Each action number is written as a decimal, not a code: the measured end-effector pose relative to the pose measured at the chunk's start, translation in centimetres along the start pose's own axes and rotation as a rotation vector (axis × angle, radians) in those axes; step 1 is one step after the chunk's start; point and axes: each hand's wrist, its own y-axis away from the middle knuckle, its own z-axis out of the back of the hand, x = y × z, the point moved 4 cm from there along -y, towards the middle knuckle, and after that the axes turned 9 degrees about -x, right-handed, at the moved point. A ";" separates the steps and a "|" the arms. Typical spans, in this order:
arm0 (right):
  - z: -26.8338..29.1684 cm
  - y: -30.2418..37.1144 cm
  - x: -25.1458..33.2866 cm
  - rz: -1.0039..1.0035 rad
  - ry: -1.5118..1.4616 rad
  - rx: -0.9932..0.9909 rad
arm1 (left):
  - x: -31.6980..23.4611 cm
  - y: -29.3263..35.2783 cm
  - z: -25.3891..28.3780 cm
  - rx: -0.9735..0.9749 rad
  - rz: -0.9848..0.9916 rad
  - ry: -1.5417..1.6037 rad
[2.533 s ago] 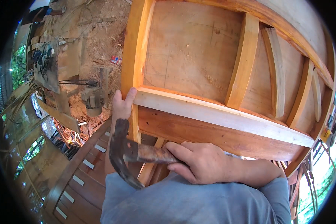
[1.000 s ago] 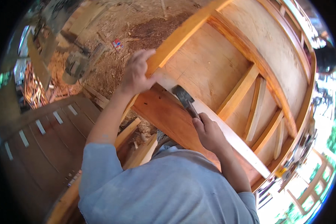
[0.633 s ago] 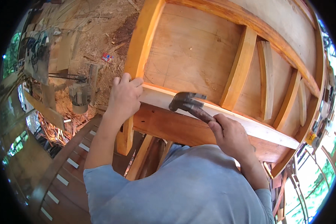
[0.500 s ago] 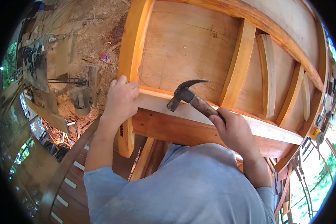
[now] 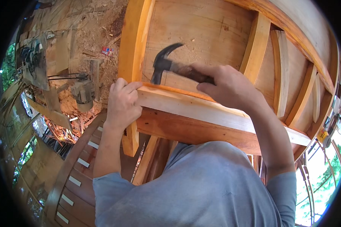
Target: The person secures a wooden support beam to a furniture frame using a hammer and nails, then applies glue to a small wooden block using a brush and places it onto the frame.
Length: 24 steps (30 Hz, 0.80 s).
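Note:
In my right hand (image 5: 231,85) is a claw hammer (image 5: 163,63), gripped by its worn handle, with the fingers closed round it. The hammer's head hangs above the inner side of the frame, claw pointing away from me and striking face toward the rail. My left hand (image 5: 124,103) is closed over the left end of a pale wooden strip (image 5: 201,106), where it meets an orange-brown post (image 5: 135,41). Beneath that strip runs a darker wooden rail (image 5: 189,128). Whether a nail sits between the left fingers cannot be made out.
Crosspieces (image 5: 255,45) and a curved rim (image 5: 282,19) divide the plywood panel (image 5: 193,34), which carries sawdust. To the left, a motor-like machine (image 5: 82,94) stands among shavings and scraps. A slatted brown piece (image 5: 79,178) lies at lower left; a yellow tape measure (image 5: 322,136) is at far right.
My right hand has raised the hammer up and to the left, swinging its head nearer the post. My left hand stays at the strip's end, its fingers slightly shifted.

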 end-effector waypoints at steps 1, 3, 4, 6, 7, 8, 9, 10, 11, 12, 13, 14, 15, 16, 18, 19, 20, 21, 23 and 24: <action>-0.2 -0.2 -0.1 -0.001 0.000 0.000 | -0.1 0.1 0.1 0.000 -0.001 0.000; -0.4 -0.7 0.2 0.060 0.018 0.001 | 0.0 0.4 0.1 0.006 -0.002 -0.028; 0.0 -1.2 0.5 0.006 -0.001 0.037 | 0.1 0.5 0.1 0.006 0.004 -0.026; 0.5 -1.2 0.9 -0.014 -0.028 0.029 | 0.2 0.6 0.0 -0.011 0.003 -0.052; 0.5 -1.2 0.9 -0.034 -0.057 0.016 | 0.1 0.5 -0.1 -0.010 0.005 -0.049; 0.0 -0.9 0.6 -0.036 -0.057 0.017 | 0.0 0.4 -0.1 -0.002 0.004 -0.036; -1.0 -0.4 0.4 0.025 -0.011 0.012 | -0.1 0.3 -0.1 0.008 0.002 -0.025; -1.5 -0.2 0.4 0.086 0.034 0.006 | -0.1 0.3 -0.1 0.010 -0.001 -0.027; -1.3 -0.4 0.4 0.085 0.030 0.003 | -0.1 0.3 -0.1 0.020 0.013 -0.022; -1.1 -0.6 0.3 0.062 0.006 0.024 | -0.1 0.4 -0.2 0.030 0.028 -0.017; -0.9 -0.7 0.3 0.040 -0.018 0.045 | -0.2 0.5 -0.2 0.031 0.026 -0.018; -0.8 -0.5 0.3 0.040 -0.021 0.043 | -0.2 0.5 -0.2 0.026 0.024 -0.025; -0.5 -0.3 0.2 0.018 -0.033 -0.028 | -0.2 0.6 -0.2 0.021 0.025 -0.033; -0.2 -0.1 0.2 -0.003 -0.044 -0.099 | -0.2 0.8 -0.2 0.021 0.025 -0.037; 0.4 1.0 0.8 -0.029 -0.007 -0.094 | 0.0 1.2 -0.5 0.035 0.095 -0.068; 0.4 1.6 1.0 -0.055 0.031 -0.086 | -0.1 1.4 -0.5 0.031 0.095 -0.069; 0.3 2.7 1.2 -0.052 0.034 -0.088 | -0.2 1.7 0.0 -0.090 0.109 0.031; 0.6 4.2 1.8 0.044 -0.030 -0.156 | -0.2 1.9 0.8 -0.214 0.121 0.129; 1.0 7.5 2.7 0.138 -0.083 -0.237 | 0.7 2.0 1.8 -0.377 0.309 0.201; 0.3 8.7 2.1 0.022 -0.182 -0.151 | 1.7 2.4 1.7 -0.533 0.510 0.279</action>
